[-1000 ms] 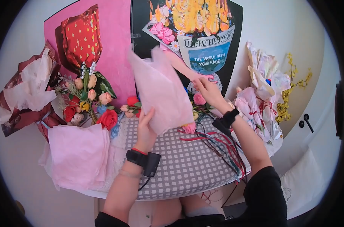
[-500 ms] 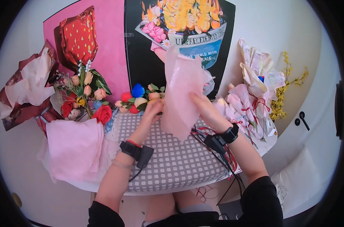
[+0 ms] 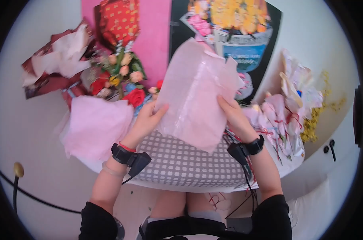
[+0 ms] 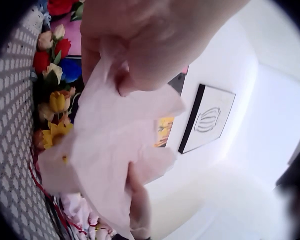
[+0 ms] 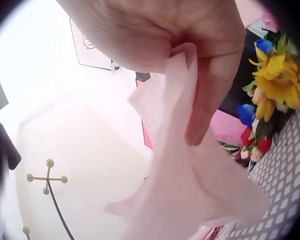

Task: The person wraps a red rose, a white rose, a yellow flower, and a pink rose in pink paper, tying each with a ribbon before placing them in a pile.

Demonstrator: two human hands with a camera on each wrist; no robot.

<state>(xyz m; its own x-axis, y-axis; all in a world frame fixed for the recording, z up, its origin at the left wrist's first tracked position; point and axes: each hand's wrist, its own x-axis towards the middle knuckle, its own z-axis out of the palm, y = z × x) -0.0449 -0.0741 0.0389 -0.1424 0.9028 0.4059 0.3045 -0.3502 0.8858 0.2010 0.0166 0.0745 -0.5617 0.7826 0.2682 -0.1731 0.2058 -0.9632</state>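
A pale pink sheet of thin wrapping paper (image 3: 193,96), with a shiny lengthwise strip and ragged edges, is held up in front of me. My left hand (image 3: 148,118) pinches its left edge, thumb on the near face. On the opposite edge, my right hand (image 3: 238,120) pinches the sheet in the same way. The left wrist view has the paper (image 4: 100,140) gathered between thumb and fingers. In the right wrist view a fold of the paper (image 5: 175,165) runs up into the right hand's grip. Part of the flowers behind is hidden by the sheet.
Below the hands lies a grey checked cloth (image 3: 181,168). A stack of pink sheets (image 3: 97,128) rests at left, with artificial flowers (image 3: 133,97) and a dark red wrapped bouquet (image 3: 65,56) behind. Small wrapped bouquets (image 3: 279,116) and yellow sprigs (image 3: 309,130) stand at right.
The right hand, earlier off the paper, took hold of its right side while the left let go; now both hands hold it. The sheet is spread wider, and the head view has shifted.
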